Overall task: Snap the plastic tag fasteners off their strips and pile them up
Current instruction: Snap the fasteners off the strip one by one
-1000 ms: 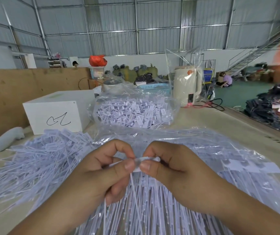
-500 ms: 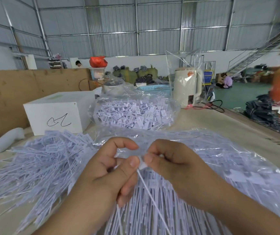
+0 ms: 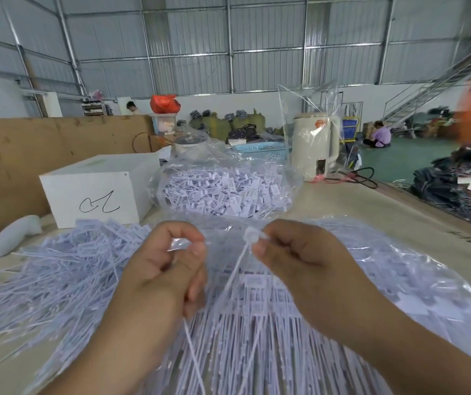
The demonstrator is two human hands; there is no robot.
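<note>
Grip check: my right hand (image 3: 300,263) pinches one fastener (image 3: 253,236) by its head, my left hand (image 3: 166,269) pinches the strip remnant (image 3: 181,243), so snap looks done; next I drop it on the loose pile (image 3: 57,269).

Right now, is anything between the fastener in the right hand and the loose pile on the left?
Only the left hand itself, holding another piece, sits between the right hand's fastener and the loose pile. The right hand would have to pass over it; nothing else visible blocks the way.
</note>
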